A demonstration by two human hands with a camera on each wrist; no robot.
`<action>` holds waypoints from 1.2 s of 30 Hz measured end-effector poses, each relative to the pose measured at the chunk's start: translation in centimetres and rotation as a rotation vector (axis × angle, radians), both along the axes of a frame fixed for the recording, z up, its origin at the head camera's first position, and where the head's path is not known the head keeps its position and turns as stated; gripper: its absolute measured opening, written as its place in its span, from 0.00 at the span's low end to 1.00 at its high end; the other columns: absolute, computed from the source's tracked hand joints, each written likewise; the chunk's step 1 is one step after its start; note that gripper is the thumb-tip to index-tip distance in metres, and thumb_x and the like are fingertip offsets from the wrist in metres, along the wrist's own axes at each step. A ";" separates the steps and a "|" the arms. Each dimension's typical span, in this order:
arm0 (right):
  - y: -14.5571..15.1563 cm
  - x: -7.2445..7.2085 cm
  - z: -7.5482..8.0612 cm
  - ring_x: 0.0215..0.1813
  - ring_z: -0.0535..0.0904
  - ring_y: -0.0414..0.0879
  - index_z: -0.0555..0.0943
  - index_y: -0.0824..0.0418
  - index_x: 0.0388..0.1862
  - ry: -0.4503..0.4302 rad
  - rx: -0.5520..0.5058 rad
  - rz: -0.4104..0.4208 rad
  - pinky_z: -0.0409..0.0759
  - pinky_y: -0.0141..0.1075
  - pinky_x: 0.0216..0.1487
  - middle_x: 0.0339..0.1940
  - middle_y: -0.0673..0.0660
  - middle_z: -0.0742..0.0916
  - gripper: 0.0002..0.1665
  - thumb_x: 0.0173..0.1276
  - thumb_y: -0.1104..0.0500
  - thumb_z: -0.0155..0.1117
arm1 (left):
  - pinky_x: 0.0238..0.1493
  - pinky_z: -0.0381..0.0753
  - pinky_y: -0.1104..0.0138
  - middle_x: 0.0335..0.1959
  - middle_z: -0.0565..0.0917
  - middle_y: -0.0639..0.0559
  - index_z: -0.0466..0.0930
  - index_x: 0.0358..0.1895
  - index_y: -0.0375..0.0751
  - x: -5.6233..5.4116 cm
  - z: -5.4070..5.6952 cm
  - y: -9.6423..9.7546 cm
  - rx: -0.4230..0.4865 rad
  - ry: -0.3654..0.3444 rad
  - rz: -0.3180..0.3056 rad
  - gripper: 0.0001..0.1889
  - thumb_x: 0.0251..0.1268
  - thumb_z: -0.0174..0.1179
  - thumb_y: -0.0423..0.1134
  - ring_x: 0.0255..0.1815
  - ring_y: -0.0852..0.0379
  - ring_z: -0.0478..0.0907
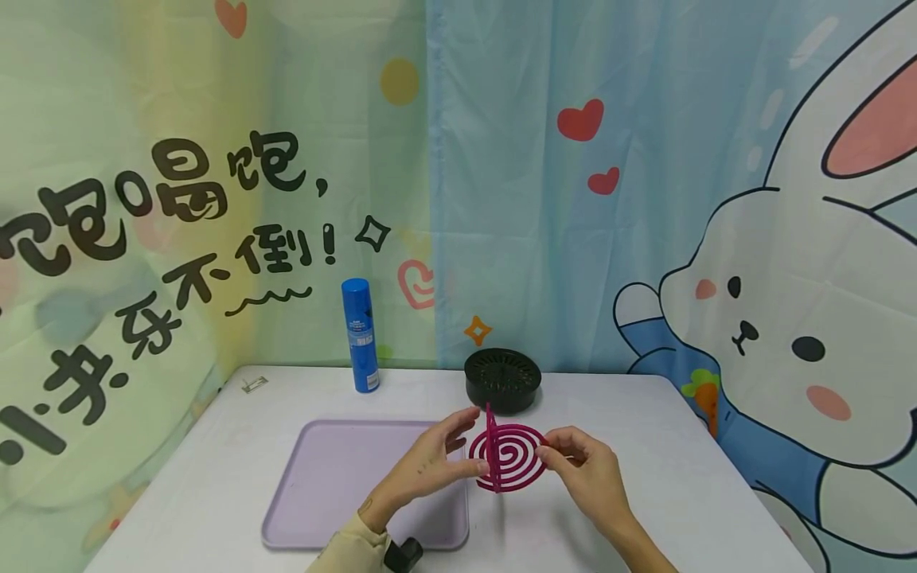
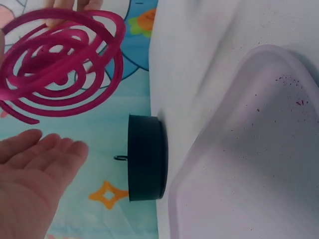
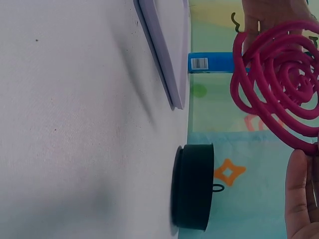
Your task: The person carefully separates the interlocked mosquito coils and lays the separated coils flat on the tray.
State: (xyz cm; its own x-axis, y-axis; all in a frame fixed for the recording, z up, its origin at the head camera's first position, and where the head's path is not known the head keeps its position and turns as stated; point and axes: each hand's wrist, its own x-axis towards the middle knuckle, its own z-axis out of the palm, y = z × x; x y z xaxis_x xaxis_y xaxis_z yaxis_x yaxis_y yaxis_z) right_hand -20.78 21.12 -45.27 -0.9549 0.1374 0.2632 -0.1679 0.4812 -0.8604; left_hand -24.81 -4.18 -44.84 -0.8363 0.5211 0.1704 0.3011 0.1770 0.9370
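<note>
Two magenta mosquito coils (image 1: 532, 476) are held up above the table, crossing each other; one faces the head view, the other stands nearly edge-on. My right hand (image 1: 591, 481) pinches the facing coil at its right rim between thumb and fingers. On the other side, my left hand (image 1: 423, 461) has its thumb at the edge-on coil. The left wrist view shows the left fingers (image 2: 45, 162) extended, apart from the spirals. Behind the coils stands a round black holder (image 1: 503, 390) with a slotted top and a small loop on it.
A lavender tray (image 1: 344, 477) lies under the left forearm, with magenta crumbs in it. At the back stands a blue spray can (image 1: 360, 338). A small metal piece (image 1: 254, 385) lies near the far left corner. A printed curtain (image 1: 494, 199) hangs behind the table.
</note>
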 end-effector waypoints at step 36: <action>-0.2 -0.2 0.1 0.37 0.84 0.42 0.82 0.63 0.46 -0.097 -0.132 0.109 0.86 0.29 0.43 0.36 0.56 0.89 0.11 0.67 0.62 0.71 | 0.67 0.77 0.53 0.74 0.68 0.44 0.60 0.76 0.41 0.5 -1.5 0.8 0.101 -0.245 -0.087 0.41 0.65 0.69 0.50 0.76 0.41 0.66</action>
